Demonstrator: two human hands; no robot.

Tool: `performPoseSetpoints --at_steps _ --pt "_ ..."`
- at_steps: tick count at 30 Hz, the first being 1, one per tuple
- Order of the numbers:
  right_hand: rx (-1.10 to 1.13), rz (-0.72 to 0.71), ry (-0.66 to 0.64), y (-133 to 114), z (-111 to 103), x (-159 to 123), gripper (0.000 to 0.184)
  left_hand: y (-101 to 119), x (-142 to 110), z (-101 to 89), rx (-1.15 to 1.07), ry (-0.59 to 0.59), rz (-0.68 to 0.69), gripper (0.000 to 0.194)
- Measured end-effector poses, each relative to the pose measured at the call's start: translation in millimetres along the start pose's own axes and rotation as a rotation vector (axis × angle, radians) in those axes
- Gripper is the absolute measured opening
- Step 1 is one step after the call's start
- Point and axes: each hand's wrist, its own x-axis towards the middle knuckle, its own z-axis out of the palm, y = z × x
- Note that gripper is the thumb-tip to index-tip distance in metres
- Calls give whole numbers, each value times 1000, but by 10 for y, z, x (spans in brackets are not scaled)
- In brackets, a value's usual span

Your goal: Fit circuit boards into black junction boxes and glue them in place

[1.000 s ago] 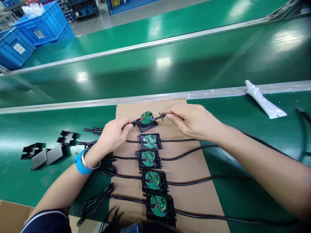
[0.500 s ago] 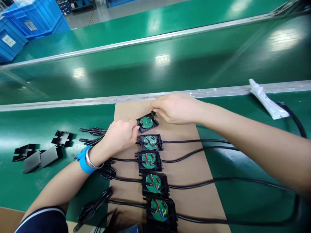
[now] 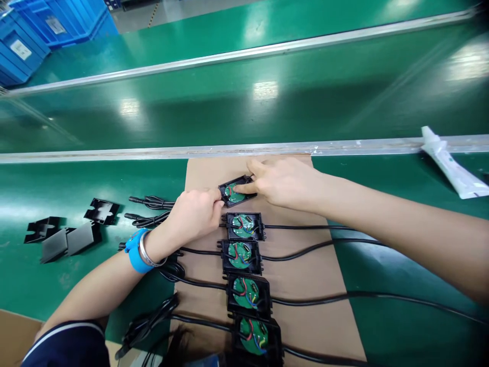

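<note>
We are working with both hands over a small black case (image 3: 237,202) at the far end of a brown cardboard sheet (image 3: 305,275) on a green table (image 3: 382,176). Inside it, a round green circuit board (image 3: 229,194) is showing a red wire. The case is sitting askew to the row below it; we cannot tell whether it is lying flat.

Our left hand (image 3: 199,211) is gripping the case's left end, the exact hold hidden. Our right hand (image 3: 288,183) is touching the board with one extended digit and covering the case's right end, so we cannot tell whether it is also gripping.

Just below, four similar filled cases (image 3: 257,218) are forming a column, with black cables (image 3: 382,294) running out to either side. Our left forearm, wearing a blue wristband (image 3: 136,252), is blocking part of the coiled cables (image 3: 153,203); our right forearm is crossing above the cables opposite.

Farther left, loose black covers (image 3: 82,238) are lying together. A white tube (image 3: 453,165) is resting against the metal rail (image 3: 114,154) at right. Blue crates (image 3: 23,51) are standing beyond, top left.
</note>
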Motion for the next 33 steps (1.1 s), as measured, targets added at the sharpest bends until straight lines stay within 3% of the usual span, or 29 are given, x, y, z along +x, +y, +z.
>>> performPoseSetpoints --at_steps 5,10,13,17,25,33 --pt "100 45 -33 -63 5 -6 44 -137 60 -41 -271 -83 -102 15" --pt "202 -7 97 -117 125 -98 37 -177 92 -71 -461 -132 -159 12" --pt "210 -11 182 -153 207 -167 38 -75 79 -92 -315 -116 -78 24" --pt "226 1 195 -166 259 -189 40 43 97 -84 -70 -132 -14 36" --pt "273 16 151 -155 205 -159 39 159 90 -17 267 -104 -62 31" --pt "328 87 95 -194 85 -151 34 107 91 -30 238 -119 -66 38"
